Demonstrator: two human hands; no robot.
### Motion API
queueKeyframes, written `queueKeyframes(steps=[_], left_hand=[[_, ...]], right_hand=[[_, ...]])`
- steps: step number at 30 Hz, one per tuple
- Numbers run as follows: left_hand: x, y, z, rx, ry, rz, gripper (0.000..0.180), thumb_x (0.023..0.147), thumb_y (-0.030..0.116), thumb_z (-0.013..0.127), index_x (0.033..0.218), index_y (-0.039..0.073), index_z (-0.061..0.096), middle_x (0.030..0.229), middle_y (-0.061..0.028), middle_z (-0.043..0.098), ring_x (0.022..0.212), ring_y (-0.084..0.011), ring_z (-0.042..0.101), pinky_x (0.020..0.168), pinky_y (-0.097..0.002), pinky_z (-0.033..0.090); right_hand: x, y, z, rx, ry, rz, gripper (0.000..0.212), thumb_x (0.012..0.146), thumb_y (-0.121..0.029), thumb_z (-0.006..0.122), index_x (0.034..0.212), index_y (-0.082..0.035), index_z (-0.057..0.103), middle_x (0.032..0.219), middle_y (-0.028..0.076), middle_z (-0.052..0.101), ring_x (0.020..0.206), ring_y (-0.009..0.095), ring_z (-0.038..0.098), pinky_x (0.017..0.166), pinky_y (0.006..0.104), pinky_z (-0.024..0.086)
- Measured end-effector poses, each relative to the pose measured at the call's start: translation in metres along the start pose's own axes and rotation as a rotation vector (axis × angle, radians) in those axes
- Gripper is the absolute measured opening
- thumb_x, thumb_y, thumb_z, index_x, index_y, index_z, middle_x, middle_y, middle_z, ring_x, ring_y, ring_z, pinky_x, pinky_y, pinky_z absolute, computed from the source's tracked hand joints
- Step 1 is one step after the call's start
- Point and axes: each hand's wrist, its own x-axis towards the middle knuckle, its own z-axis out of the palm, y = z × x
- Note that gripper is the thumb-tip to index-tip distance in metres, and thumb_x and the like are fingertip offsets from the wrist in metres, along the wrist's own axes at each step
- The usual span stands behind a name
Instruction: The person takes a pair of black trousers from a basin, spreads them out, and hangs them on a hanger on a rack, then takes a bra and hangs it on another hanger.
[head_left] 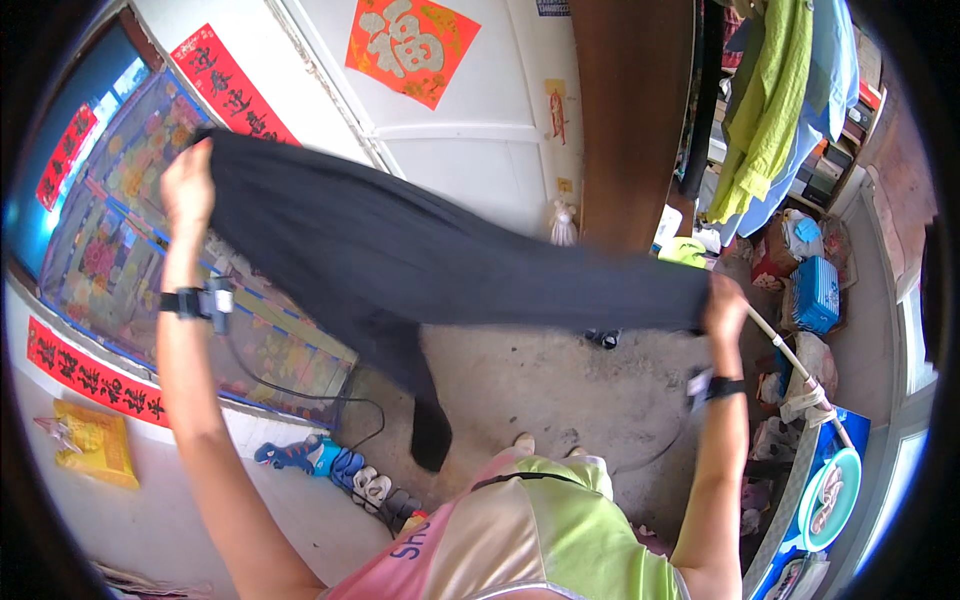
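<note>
A pair of black trousers (400, 240) is stretched out in the air between my two hands. My left hand (188, 188), raised at the far left, is closed on the wide waist end. At the right, my right hand (724, 308) grips the end of one leg, lower than the left. The other leg dangles from the middle, its end turned toward my body. Motion slightly blurs the cloth and both hands. Each wrist wears a black strap with a small device on it.
A row of shoes (372, 485) lines the left wall near a curtained door (100, 215). Behind the trousers stands a white door (470, 170). Shirts (765, 110) hang at the upper right. A pale pole (790, 360) and a turquoise basin (832, 500) are at the right.
</note>
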Motion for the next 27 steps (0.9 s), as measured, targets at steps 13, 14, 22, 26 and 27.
queueKeyframes(steps=[13,14,22,26,27], left_hand=[[-0.007,-0.082,0.034,-0.123,-0.018,-0.264,0.049,0.094,0.043,0.057,0.112,-0.003,0.066,0.093,-0.0078,0.071,0.081,-0.0136,0.062,0.079,-0.0300,0.048],[-0.007,-0.072,0.031,-0.199,-0.085,-0.347,0.047,0.095,0.040,0.058,0.112,-0.002,0.066,0.094,-0.0053,0.071,0.086,-0.0109,0.062,0.080,-0.0268,0.047],[0.006,-0.051,0.030,0.063,-0.013,-0.209,0.052,0.093,0.046,0.056,0.109,-0.002,0.066,0.094,-0.0146,0.070,0.085,-0.0188,0.063,0.082,-0.0316,0.046],[-0.027,-0.083,0.067,0.182,-0.066,-0.193,0.050,0.096,0.043,0.051,0.095,-0.005,0.062,0.077,-0.0187,0.063,0.071,-0.0201,0.055,0.073,-0.0364,0.046],[-0.030,-0.108,0.069,0.048,0.028,-0.143,0.051,0.096,0.044,0.052,0.093,-0.005,0.063,0.073,-0.0165,0.061,0.070,-0.0170,0.050,0.071,-0.0364,0.044]], right_hand=[[0.034,0.001,-0.037,0.399,-0.041,0.561,0.039,0.091,-0.035,0.066,0.078,0.002,0.065,0.066,-0.004,0.051,0.061,0.006,0.040,0.054,0.0234,0.034],[0.032,-0.007,-0.037,0.382,-0.030,0.557,0.040,0.091,-0.034,0.065,0.077,0.003,0.065,0.065,-0.005,0.051,0.060,0.005,0.039,0.053,0.0238,0.033],[0.025,0.050,-0.043,0.195,0.075,0.130,0.038,0.096,-0.028,0.058,0.081,0.007,0.063,0.058,0.010,0.052,0.058,0.012,0.038,0.054,0.0348,0.039],[0.020,0.067,-0.053,-0.064,0.041,0.309,0.045,0.094,-0.032,0.061,0.073,0.007,0.060,0.053,0.007,0.043,0.054,0.014,0.033,0.051,0.0353,0.036],[0.024,0.054,-0.050,-0.011,0.033,0.402,0.047,0.092,-0.035,0.063,0.070,0.006,0.058,0.056,0.005,0.040,0.056,0.013,0.032,0.052,0.0347,0.034]])
